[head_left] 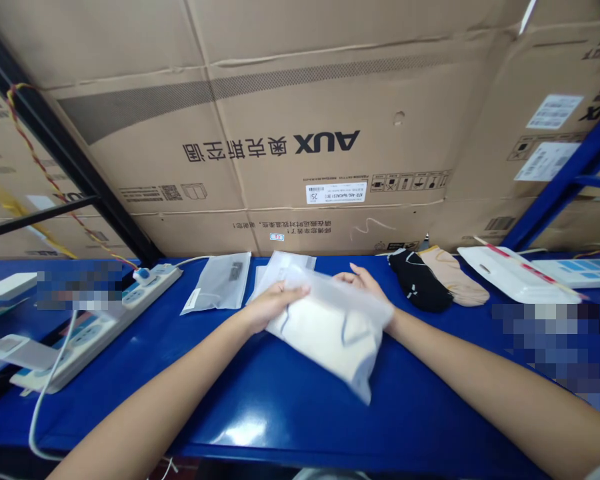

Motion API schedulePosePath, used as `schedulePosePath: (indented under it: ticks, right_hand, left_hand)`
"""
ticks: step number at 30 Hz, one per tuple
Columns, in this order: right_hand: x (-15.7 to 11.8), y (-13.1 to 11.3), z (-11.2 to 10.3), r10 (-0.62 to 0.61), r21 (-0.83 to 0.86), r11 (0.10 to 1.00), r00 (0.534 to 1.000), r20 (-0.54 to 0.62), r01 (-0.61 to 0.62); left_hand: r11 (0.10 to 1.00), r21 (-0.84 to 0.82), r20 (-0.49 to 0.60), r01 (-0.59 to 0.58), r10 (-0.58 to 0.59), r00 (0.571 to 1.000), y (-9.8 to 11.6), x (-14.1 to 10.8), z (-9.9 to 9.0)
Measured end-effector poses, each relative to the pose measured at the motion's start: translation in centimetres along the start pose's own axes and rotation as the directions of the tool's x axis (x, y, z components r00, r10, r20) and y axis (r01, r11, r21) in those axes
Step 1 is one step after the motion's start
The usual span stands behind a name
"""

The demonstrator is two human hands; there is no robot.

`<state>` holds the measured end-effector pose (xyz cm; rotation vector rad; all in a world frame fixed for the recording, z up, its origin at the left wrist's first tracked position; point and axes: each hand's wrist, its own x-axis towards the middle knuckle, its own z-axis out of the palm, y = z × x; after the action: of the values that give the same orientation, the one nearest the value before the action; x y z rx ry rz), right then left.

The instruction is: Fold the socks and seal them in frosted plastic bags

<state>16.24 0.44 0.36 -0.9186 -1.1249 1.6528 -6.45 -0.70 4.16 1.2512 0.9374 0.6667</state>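
My left hand [277,305] grips a frosted plastic bag [330,333] by its upper left edge, thumb on top. The bag is tilted above the table, and something pale with dark stripes shows through it, perhaps socks. My right hand [363,283] lies behind the bag's upper right edge. Its visible fingers are stretched out and apart, while the bag covers part of the palm. Behind my left hand is another frosted bag [293,260], partly covered. A third, flat frosted bag [220,283] rests to the left, with a small dark label.
A black sock [420,283] and a beige sock [457,277] lie to the right, beside a white tray [517,273] with a red-and-white stick across it. A power strip [105,327] with cables runs along the left. Large cardboard [280,100] stands behind the blue table [220,400].
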Motion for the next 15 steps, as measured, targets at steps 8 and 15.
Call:
schedulePosePath:
  ticks: [8,15]
  right_hand:
    - [-1.2,0.5,2.0,0.076,-0.144,0.988,0.991,0.109,-0.06]
    - [-1.2,0.3,1.8,0.047,-0.17,0.985,0.996,0.082,-0.033]
  left_hand:
    - [0.977,0.215,0.18,-0.003,-0.036,0.983,-1.3,-0.2,2.4]
    - [0.967,0.24,0.096,-0.091,0.07,0.993,-1.4,0.2,2.2]
